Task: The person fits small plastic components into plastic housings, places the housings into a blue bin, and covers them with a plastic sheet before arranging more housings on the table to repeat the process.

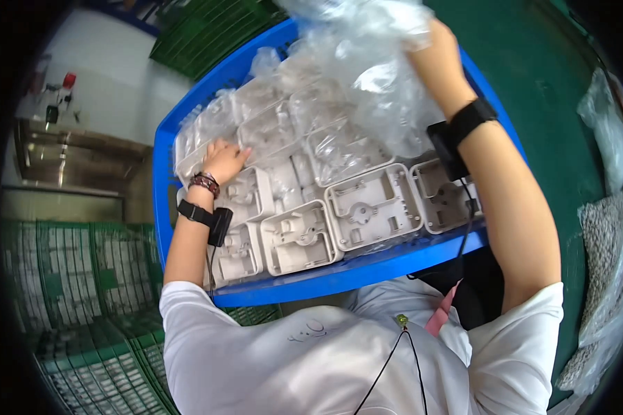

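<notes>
A blue plastic crate [346, 275] in front of me holds several off-white plastic housings [374, 211], open side up, with moulded posts and ribs inside. My left hand [225, 162] rests at the crate's left part on the housings and film, its fingers stretched out and holding nothing. At the far right, my right hand [432, 45] is closed on a clear plastic bag [381, 83], raised and bunched over the far housings. The bag is partly blurred. More housings [266, 131] toward the back lie under or inside clear film. The near row is uncovered.
Green crates [62, 277] with pale parts stand at the left and lower left, and another green crate [208, 34] lies beyond the blue one. Clear bags of small grey pieces [606, 270] lie at the right on the green floor [533, 83]. Black cables hang from both wrist straps.
</notes>
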A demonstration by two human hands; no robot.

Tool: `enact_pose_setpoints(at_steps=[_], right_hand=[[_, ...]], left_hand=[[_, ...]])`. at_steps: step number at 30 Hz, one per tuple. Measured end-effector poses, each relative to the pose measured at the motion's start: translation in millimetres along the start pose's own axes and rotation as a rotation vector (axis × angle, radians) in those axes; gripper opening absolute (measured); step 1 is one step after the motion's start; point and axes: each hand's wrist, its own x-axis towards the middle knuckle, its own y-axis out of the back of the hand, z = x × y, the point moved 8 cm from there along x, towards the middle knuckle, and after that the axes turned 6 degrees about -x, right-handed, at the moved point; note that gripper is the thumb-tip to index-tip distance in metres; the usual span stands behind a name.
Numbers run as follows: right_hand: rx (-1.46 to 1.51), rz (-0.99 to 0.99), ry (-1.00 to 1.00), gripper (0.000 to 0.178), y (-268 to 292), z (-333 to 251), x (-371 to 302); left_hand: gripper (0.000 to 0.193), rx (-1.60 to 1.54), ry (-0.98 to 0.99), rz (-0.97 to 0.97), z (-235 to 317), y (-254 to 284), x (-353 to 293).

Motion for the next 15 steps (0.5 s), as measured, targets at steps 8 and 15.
enact_pose_setpoints(at_steps=[8,15], right_hand=[[-0.001,0.091,0.208,0.023,1.3,-36.9,-9.6],[-0.040,0.086,0.304,0.015,16.5,-47.0,-7.7]], left_hand=[[0.030,-0.874,0.320,0.208,-159.8,-8.5,2.5],[0.019,-1.315,0.130,1.059,-98.5,156.5,-57.3]])
